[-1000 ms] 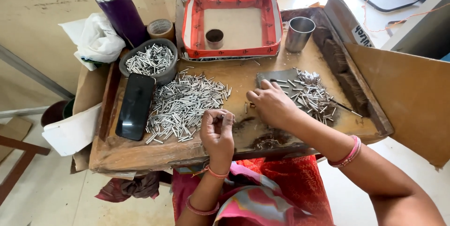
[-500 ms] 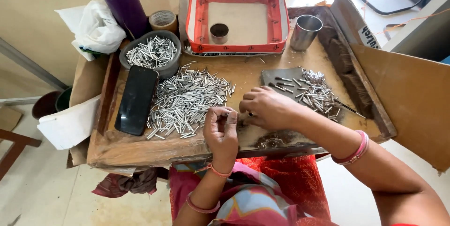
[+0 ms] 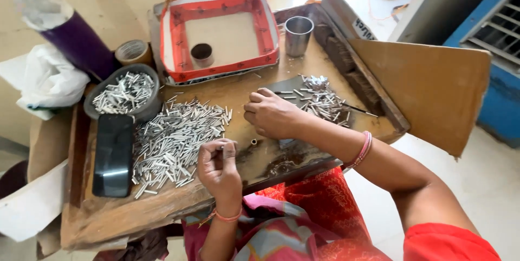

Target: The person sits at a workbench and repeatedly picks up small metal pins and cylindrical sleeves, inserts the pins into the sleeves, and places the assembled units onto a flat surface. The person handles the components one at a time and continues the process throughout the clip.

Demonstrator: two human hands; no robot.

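- Down at the near edge of the wooden board, the left hand is raised a little, with its fingertips pinched shut on one small metal tube.
- Just left of that hand lies the big loose pile of metal tubes, spread across the middle of the board.
- Right hand rests knuckles-up on the board, fingers curled under; whether it has hold of anything cannot be told.
- One single tube lies on the board just below the right hand, between the two hands.
- Behind the right hand sits a smaller heap of tubes, partly on a dark flat plate.
- A black phone lies flat at the left side of the board, touching the big pile's edge.
- Above the phone stands a dark bowl full of more tubes.
- At the far side sit a red-rimmed tray with a small cup inside it, and a steel cup to its right.
- A roll of tape and a purple bottle stand at the far left.
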